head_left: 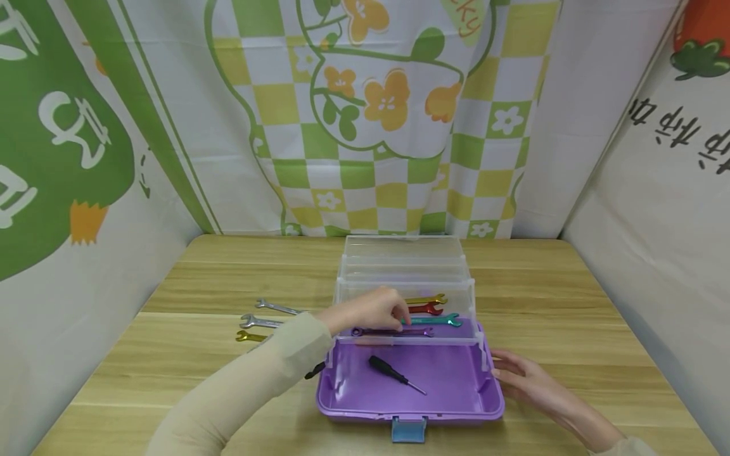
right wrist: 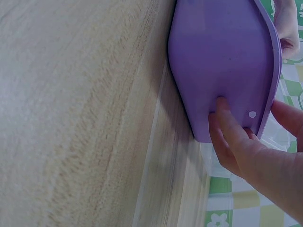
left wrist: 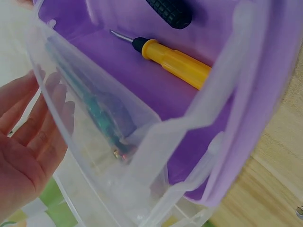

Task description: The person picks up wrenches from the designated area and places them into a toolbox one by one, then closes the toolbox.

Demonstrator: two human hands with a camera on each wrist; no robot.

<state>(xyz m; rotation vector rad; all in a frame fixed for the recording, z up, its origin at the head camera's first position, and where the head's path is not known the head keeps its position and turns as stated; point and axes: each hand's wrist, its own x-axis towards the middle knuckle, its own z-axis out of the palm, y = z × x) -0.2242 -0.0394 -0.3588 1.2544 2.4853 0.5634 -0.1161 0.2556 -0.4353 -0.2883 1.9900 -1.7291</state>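
A purple toolbox (head_left: 410,415) stands with its translucent tiered trays (head_left: 399,269) raised at the back. My left hand (head_left: 379,310) reaches over the lowest tray, fingertips by a teal wrench (head_left: 439,321). In the left wrist view its loosely extended fingers (left wrist: 45,127) show beside and through the clear tray wall. A purple wrench (head_left: 399,332), a red wrench (head_left: 428,309) and a gold wrench (head_left: 428,299) lie nearby in the trays. My right hand (head_left: 527,380) touches the box's right side, fingers (right wrist: 232,127) on the outer wall and thumb at the rim.
Inside the box lie a black-handled screwdriver (head_left: 393,373) and a yellow-handled screwdriver (left wrist: 175,64). Left of the box, silver wrenches (head_left: 259,322) and a gold wrench (head_left: 251,336) rest on the wooden table (head_left: 188,373). A black tip (head_left: 315,371) shows beside the box. Patterned curtains surround the table.
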